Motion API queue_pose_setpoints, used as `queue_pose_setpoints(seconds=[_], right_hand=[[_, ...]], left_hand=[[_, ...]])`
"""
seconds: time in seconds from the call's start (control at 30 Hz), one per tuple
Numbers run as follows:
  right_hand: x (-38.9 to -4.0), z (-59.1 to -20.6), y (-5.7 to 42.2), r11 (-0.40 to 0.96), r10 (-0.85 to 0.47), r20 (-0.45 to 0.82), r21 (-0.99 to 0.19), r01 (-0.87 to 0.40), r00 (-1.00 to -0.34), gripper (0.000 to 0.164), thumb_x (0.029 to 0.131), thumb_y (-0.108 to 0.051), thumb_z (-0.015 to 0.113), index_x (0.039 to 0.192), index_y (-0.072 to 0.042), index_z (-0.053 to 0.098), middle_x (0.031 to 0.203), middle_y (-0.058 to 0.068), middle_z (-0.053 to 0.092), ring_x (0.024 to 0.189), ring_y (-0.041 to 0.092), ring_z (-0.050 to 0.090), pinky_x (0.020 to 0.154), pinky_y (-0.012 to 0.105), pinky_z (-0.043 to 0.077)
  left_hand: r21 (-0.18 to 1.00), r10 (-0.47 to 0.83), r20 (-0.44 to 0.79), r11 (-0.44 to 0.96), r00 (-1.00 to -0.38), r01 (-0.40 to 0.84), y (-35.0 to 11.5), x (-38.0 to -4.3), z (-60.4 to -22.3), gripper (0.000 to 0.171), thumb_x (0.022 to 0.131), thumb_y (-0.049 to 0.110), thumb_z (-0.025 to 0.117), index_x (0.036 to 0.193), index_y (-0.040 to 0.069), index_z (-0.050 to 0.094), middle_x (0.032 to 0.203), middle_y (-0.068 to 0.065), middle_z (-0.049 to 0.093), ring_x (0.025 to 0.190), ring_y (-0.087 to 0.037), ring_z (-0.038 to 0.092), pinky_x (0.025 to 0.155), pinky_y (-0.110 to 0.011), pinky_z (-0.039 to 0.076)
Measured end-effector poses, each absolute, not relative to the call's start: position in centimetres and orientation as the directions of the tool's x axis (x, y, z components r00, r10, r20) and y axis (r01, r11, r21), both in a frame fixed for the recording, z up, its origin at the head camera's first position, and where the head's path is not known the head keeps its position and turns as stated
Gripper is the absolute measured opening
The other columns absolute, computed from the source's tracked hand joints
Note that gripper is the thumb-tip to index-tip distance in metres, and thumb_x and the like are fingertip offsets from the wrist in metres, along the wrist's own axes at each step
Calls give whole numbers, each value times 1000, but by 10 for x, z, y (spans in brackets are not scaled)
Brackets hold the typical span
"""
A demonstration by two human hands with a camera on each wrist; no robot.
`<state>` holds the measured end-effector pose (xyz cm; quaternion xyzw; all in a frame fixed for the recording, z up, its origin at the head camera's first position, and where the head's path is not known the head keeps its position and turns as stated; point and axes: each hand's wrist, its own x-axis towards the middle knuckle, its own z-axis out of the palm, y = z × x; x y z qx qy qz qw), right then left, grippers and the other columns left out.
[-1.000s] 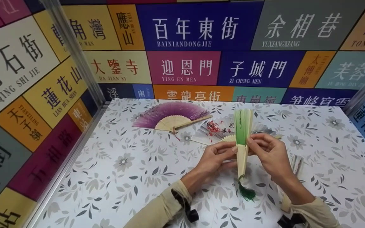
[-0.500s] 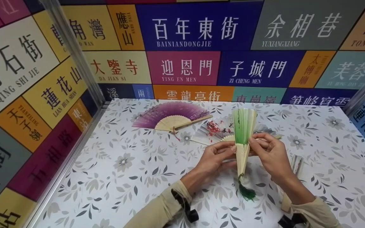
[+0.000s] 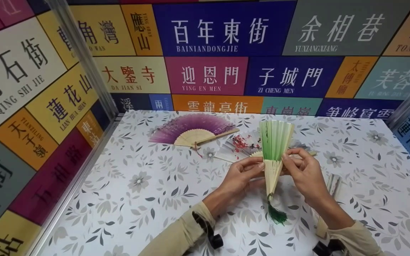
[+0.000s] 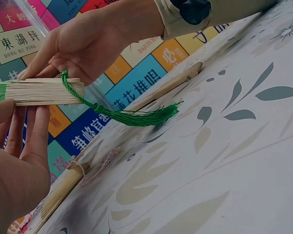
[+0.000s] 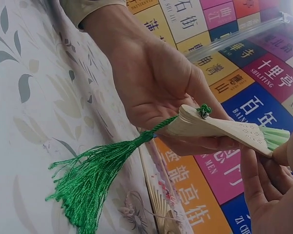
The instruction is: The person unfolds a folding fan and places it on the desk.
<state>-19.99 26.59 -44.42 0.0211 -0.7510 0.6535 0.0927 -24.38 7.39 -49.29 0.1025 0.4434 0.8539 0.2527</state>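
Note:
A green folding fan (image 3: 275, 140) with pale wooden ribs stands upright and partly spread between the two hands, above the table. My left hand (image 3: 240, 177) pinches its left edge between thumb and fingers. On the opposite edge, my right hand (image 3: 306, 174) pinches the outer rib at about the same height. From the pivot end hangs a dark green tassel (image 3: 277, 214), which also shows large in the right wrist view, where the tassel (image 5: 95, 183) dangles below the ribs. Behind the hands lies a white fan with red blossoms (image 3: 242, 144), partly hidden by the green one.
An open purple fan (image 3: 195, 128) lies at the back left of the flower-patterned table (image 3: 119, 199). Beside the right forearm rests a folded fan (image 3: 322, 227), partly covered by that arm. Colourful panels with lettering (image 3: 219, 28) wall the table at the back and left.
The green fan has spread wider, showing more green pleats. Its right edge has swung a little to the right with my right hand, while my left hand has hardly moved.

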Motion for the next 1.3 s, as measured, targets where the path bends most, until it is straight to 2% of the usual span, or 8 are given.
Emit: queue_pose_setpoints(seconds=[0.43,0.83,1.3], right_hand=[[-201,-446,266,85,110,172,-983,-163,-979,34,102,-25,60,115,4,51,91,7,78,70,19,73,71,31,65],[-203,-448,268,98,120,183,-980,-172,-976,32,102,-25,58,114,4,51,92,3,78,71,17,73,71,30,65],[-203,-449,270,111,122,199,-976,-186,-972,36,103,-28,57,116,4,49,95,6,77,78,17,74,75,30,66]], left_hand=[[804,509,-24,-502,-860,-319,74,-244,-493,33,93,13,71,125,7,66,120,-15,71,100,-25,73,95,-42,62],[795,497,-28,-515,-867,-321,73,-245,-493,33,93,14,71,125,7,65,121,-15,71,100,-25,73,99,-45,60],[779,458,-19,-550,-889,-300,72,-246,-492,32,93,13,71,124,4,64,117,-14,72,100,-29,71,99,-49,59]])
